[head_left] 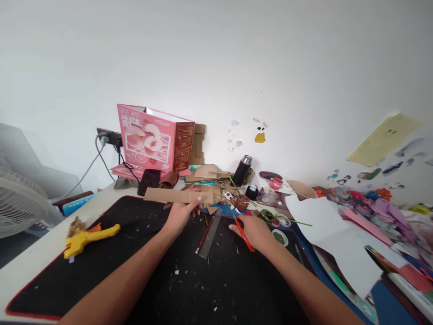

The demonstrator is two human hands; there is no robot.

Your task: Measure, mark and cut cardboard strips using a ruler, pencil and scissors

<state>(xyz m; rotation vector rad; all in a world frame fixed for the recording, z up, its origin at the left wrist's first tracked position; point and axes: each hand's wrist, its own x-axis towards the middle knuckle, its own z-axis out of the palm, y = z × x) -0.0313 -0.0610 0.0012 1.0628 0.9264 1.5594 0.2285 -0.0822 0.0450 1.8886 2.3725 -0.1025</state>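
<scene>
Between the thumb and fingers of my left hand (182, 215) is a long flat strip of brown cardboard (164, 195), held level above the far part of the black mat (142, 280). My right hand (256, 231) is closed round the scissors (245, 236), whose red handles show at the palm. Their blades point away from me, toward the paint jars, apart from the strip. A clear ruler (211, 234) and a dark red pencil (204, 234) lie on the mat between my hands.
A yellow hot glue gun (88, 237) rests at the left. Behind stand a pink box (149, 140), a phone (149, 182), cardboard scraps (206, 171) and a black flask (242, 171). A brown paint jar (242, 202) is near the scissors. White paper (338, 234) covers the right side.
</scene>
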